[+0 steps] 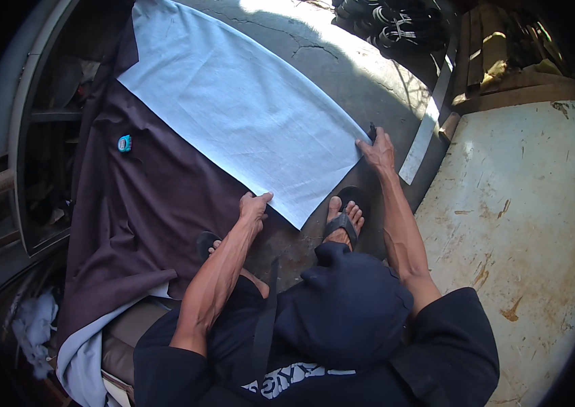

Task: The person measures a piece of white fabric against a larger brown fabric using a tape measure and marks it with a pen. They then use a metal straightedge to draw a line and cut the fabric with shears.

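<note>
Two dark sleeves (464,332) lead to left hand (254,207) and right hand (379,153), fingers clamped on one cloth (246,115).

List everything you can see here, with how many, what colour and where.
Pale fabric: one stretch, light blue, upper centre
Dark fabric: one stretch, maroon-brown, left
Tape measure: one, teal, on the dark fabric
Flat strip: one, silvery, upper right
Board: one, whitish with brown stains, right
Wood pieces: several, brown, upper right
Strapped items: several, black, top; kind unclear
Frame: one, grey, left
Fluffy material: one heap, white, lower left
Floor: one, grey, centre
Small item: one, black, at the right hand
Sandals: two, black, on the feet
Shirt: one, black, bottom
Feet: two, centre
Hands: two; left hand at the pale fabric's near edge, right hand at its right edge
</note>
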The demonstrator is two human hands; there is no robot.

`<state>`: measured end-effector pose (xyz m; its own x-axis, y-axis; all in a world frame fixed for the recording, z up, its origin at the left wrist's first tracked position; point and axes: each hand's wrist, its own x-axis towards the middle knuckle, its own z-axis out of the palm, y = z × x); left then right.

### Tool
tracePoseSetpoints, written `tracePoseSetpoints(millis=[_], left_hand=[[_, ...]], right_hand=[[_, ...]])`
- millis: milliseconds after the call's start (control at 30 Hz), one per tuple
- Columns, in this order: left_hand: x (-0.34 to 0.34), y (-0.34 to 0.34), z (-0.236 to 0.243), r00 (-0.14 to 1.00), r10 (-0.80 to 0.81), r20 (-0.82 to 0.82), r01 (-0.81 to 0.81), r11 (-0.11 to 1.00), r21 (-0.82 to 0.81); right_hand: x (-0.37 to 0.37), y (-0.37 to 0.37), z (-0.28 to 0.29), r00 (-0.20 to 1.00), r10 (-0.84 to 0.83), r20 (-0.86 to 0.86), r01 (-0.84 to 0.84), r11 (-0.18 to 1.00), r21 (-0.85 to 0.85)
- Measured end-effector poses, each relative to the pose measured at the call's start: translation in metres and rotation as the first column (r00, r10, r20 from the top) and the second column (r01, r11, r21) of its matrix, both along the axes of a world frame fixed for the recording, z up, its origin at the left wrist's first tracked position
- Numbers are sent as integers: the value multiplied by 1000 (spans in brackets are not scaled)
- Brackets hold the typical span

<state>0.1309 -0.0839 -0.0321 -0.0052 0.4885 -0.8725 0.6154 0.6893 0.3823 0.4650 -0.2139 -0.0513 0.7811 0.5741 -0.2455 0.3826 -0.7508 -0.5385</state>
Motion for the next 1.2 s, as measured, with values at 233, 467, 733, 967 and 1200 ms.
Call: tracePoseSetpoints(millis=[233, 467, 733, 967, 1200], left_hand=[[14, -24, 31, 963, 106, 247, -51, 974, -219], [-42, 16, 23, 897, -112, 429, 156, 985, -69], [-57, -7, -8, 896, -439, 68, 422, 889, 177], [-48, 1, 18, 839, -535, -100, 535, 844, -31], [-36, 1, 28, 726, -648, -228, 647, 757, -92]], right_hand=[[25, 14, 7, 979, -12, -203, 14, 1000, 7], [20, 18, 12, 959, -25, -282, 10, 998, -55], [20, 8, 12, 982, 57, -183, -69, 996, -61], [22, 4, 15, 972, 33, -232, -64, 990, -129], [20, 6, 21, 973, 22, -231, -61, 985, -162]])
